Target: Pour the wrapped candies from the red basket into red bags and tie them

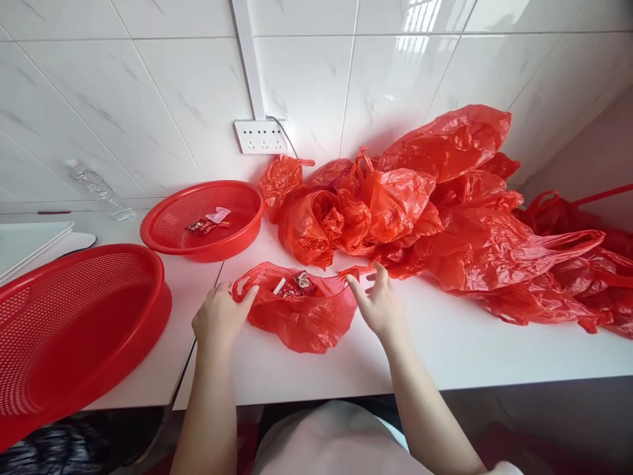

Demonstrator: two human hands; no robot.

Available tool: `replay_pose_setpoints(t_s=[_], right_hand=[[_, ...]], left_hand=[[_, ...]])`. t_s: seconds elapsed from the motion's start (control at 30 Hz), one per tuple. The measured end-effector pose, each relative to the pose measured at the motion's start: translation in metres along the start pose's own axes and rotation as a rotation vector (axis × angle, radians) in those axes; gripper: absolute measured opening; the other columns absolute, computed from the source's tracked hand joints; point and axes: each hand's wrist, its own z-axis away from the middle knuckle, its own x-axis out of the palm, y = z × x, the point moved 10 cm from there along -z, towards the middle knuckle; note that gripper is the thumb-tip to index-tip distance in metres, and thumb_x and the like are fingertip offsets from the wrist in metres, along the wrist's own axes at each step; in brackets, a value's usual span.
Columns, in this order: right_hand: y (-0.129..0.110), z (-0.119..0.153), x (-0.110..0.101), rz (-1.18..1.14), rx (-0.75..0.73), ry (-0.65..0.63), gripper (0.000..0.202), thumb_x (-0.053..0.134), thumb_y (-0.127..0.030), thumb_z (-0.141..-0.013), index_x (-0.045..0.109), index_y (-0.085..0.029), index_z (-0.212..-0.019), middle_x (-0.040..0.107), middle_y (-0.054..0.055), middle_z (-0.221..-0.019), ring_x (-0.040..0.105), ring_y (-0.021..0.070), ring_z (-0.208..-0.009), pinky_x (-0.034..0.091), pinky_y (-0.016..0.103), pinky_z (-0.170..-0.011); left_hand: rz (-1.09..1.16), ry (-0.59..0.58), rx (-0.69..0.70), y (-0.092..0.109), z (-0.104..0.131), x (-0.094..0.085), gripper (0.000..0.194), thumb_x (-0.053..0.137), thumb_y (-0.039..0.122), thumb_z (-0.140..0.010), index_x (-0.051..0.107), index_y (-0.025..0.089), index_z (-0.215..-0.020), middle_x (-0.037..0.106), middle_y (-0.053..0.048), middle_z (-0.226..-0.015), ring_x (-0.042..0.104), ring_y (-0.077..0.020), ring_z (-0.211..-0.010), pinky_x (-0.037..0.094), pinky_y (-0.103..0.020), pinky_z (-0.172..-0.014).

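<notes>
A thin red plastic bag (306, 326) lies on the white table in front of me, its mouth spread upward. Small red printed packets (291, 286) and a short white piece show inside the opening. My left hand (221, 315) is closed on the bag's left handle, between thumb and fingers. At the other side, my right hand (380, 305) has the right handle at its thumb and index finger. That thumb and index finger stand somewhat apart, with the handle's strip stretched across them.
Many filled red bags (395, 204) are heaped along the wall and to the right. A red perforated basket (237, 243) with a few small packets stands at the back left, a larger red basket (143, 343) nearer. A clear plastic bottle (99, 190) and a power strip (260, 136) are behind.
</notes>
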Motion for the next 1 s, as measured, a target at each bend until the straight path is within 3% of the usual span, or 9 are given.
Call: replay_pose_setpoints(t_s=[0.13,0.27,0.33,0.47,0.57,0.67,0.77,0.9,1.0], right_hand=[[-0.028,-0.026,0.01,-0.238,-0.167,-0.103,0.037,0.06,-0.038,-0.086,0.061,-0.019,-0.118,0.069,0.003,-0.082,0.063,0.0187,-0.073,0.05,0.033,-0.072],[-0.065,-0.038,-0.063,-0.689,-0.397,0.245,0.019,0.061,-0.035,-0.089,0.067,-0.02,-0.098,0.07,0.004,-0.095,0.067,0.0162,-0.086,0.052,0.031,-0.081],[-0.084,-0.045,-0.089,-0.788,-0.481,0.283,0.017,0.063,-0.034,-0.089,0.066,-0.02,-0.098,0.07,0.004,-0.095,0.068,0.016,-0.088,0.053,0.032,-0.084],[-0.13,-0.055,-0.122,-0.788,-0.659,0.216,0.013,0.064,-0.03,-0.089,0.066,-0.021,-0.098,0.069,0.003,-0.097,0.069,0.0158,-0.093,0.053,0.032,-0.088],[-0.168,-0.049,-0.123,-0.683,-0.803,0.067,0.016,0.064,-0.03,-0.09,0.065,-0.021,-0.103,0.069,0.002,-0.098,0.068,0.016,-0.095,0.053,0.033,-0.09],[-0.201,-0.028,-0.105,-0.556,-0.954,-0.131,0.019,0.062,-0.03,-0.091,0.063,-0.021,-0.107,0.068,0.002,-0.095,0.067,0.0166,-0.092,0.054,0.034,-0.088],[-0.219,-0.004,-0.09,-0.433,-1.128,-0.193,0.012,0.058,-0.028,-0.093,0.066,-0.021,-0.097,0.067,0.003,-0.092,0.065,0.0177,-0.088,0.053,0.036,-0.086],[-0.202,-0.014,-0.085,-0.466,-1.052,-0.131,0.019,0.05,-0.029,-0.097,0.066,-0.021,-0.104,0.064,0.007,-0.105,0.061,0.0193,-0.098,0.052,0.037,-0.089],[-0.179,-0.032,-0.067,-0.588,-0.895,-0.257,0.02,0.05,-0.028,-0.097,0.063,-0.021,-0.112,0.065,0.005,-0.101,0.063,0.0169,-0.091,0.053,0.035,-0.085]], left_hand=[[0.348,0.031,0.088,0.014,-0.013,-0.007,0.029,0.059,0.05,-0.08,0.068,0.022,-0.08,0.07,-0.005,-0.076,0.065,-0.025,-0.077,0.046,-0.034,-0.069],[1.155,0.296,0.234,0.029,-0.018,-0.069,0.018,0.069,0.037,-0.076,0.069,0.02,-0.08,0.07,-0.001,-0.08,0.065,-0.0171,-0.083,0.05,-0.029,-0.08],[1.42,0.384,0.368,0.041,-0.013,-0.102,0.01,0.07,0.029,-0.077,0.07,0.019,-0.077,0.071,-0.002,-0.088,0.065,-0.0161,-0.093,0.049,-0.03,-0.092],[1.578,0.177,0.574,0.088,-0.006,-0.134,0.016,0.069,0.031,-0.08,0.071,0.021,-0.092,0.07,-0.003,-0.108,0.064,-0.0201,-0.107,0.048,-0.038,-0.101],[1.491,-0.051,0.655,0.131,0.003,-0.13,0.034,0.07,0.036,-0.08,0.064,0.024,-0.112,0.068,-0.002,-0.095,0.067,-0.0192,-0.092,0.055,-0.038,-0.088],[1.25,-0.368,0.723,0.184,0.02,-0.096,0.042,0.074,0.031,-0.077,0.06,0.023,-0.115,0.063,0.0,-0.086,0.064,-0.0149,-0.077,0.055,-0.031,-0.073],[1.073,-0.553,0.806,0.221,0.038,-0.064,0.027,0.074,0.027,-0.077,0.063,0.021,-0.1,0.061,-0.001,-0.09,0.06,-0.0133,-0.08,0.051,-0.025,-0.068],[1.177,-0.698,0.702,0.234,0.038,-0.043,0.027,0.059,0.041,-0.089,0.053,0.018,-0.076,0.041,0.004,-0.064,0.039,-0.0048,-0.053,0.032,-0.017,-0.047],[1.221,-0.74,0.643,0.23,0.034,-0.039,0.036,0.051,0.049,-0.093,0.053,0.018,-0.076,0.034,0.006,-0.06,0.029,-0.0036,-0.046,0.024,-0.017,-0.042]])
